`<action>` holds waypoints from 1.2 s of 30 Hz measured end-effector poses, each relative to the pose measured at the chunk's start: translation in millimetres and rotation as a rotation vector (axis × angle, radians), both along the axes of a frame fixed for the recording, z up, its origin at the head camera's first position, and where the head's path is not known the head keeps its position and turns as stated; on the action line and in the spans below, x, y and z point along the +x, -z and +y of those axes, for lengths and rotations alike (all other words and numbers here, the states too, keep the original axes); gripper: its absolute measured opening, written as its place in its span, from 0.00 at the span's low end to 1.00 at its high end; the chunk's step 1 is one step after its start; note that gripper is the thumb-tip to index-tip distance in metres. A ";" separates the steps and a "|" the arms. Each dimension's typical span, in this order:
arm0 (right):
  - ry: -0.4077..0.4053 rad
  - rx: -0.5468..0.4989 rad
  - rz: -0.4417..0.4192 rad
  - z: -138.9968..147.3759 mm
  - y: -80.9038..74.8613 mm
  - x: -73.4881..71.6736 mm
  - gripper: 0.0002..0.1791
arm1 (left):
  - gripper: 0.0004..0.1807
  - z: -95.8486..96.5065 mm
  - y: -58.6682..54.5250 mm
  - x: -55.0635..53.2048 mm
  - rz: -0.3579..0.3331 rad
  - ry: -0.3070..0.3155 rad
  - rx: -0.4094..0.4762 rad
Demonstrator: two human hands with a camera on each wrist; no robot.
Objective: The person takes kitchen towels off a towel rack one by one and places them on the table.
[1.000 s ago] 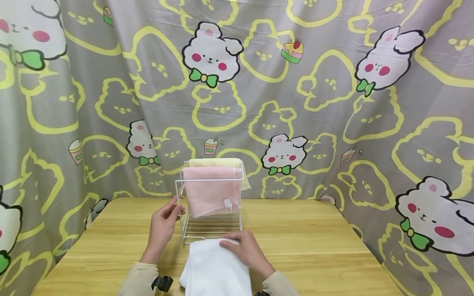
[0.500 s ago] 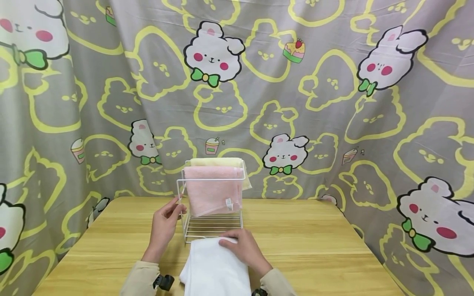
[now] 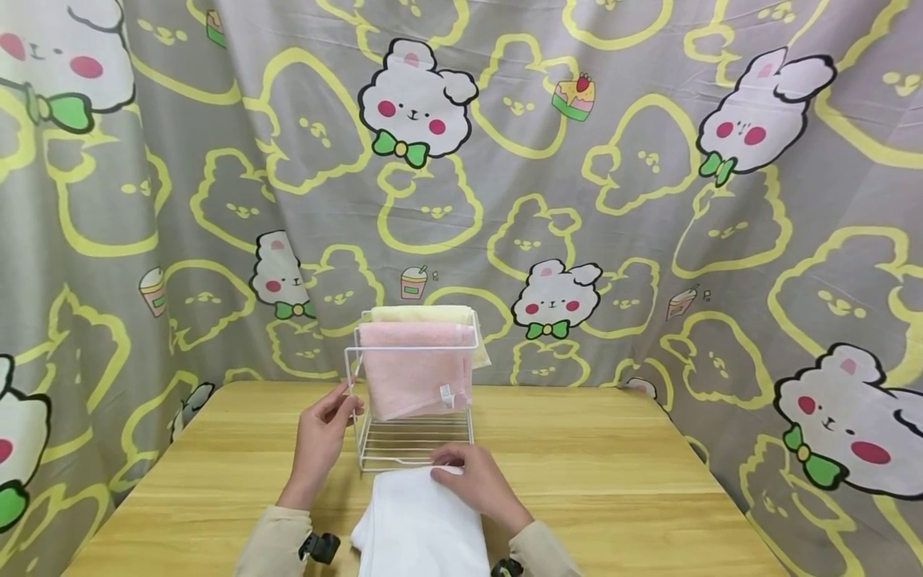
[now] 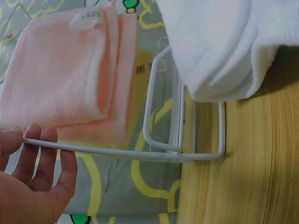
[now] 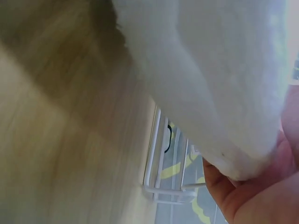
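A white wire rack (image 3: 411,349) stands on the table with a folded pink towel (image 3: 414,377) and a pale yellow towel (image 3: 411,312) hung over its upper part. My left hand (image 3: 317,445) pinches a side wire of the rack between thumb and fingers; the left wrist view shows the fingertips curled around that wire (image 4: 107,151). In front of the rack, my right hand (image 3: 483,485) grips the far right edge of a folded white towel (image 3: 425,525). Seen from the right wrist, the fingers hold the white towel's fold (image 5: 210,84), and part of the thumb is cut off.
The wood-grain table (image 3: 613,481) extends to both sides of the rack. A grey curtain (image 3: 634,240) with cartoon prints hangs behind and around it. The rack's lower shelf wires (image 3: 414,438) show beneath the pink towel.
Little differs. The white towel's far edge has dropped slightly toward me at its left part, while the left hand keeps its hold on the rack.
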State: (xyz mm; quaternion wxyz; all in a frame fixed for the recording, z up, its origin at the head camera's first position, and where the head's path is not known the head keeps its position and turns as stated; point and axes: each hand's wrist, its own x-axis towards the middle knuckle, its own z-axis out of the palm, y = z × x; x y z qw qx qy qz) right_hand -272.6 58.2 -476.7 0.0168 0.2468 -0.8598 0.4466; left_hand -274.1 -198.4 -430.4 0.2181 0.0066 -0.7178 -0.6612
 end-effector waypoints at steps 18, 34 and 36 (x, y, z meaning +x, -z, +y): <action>-0.027 -0.016 0.021 7.1 -5.9 0.5 0.10 | 0.21 -2.3 1.4 -0.3 -0.020 0.021 -0.004; 0.023 -0.047 0.065 10.1 -33.9 9.5 0.11 | 0.20 -1.4 1.8 -0.2 0.001 0.015 -0.018; 0.027 -0.054 0.095 11.5 -41.6 12.0 0.12 | 0.20 -1.1 2.5 -0.4 0.002 0.016 -0.026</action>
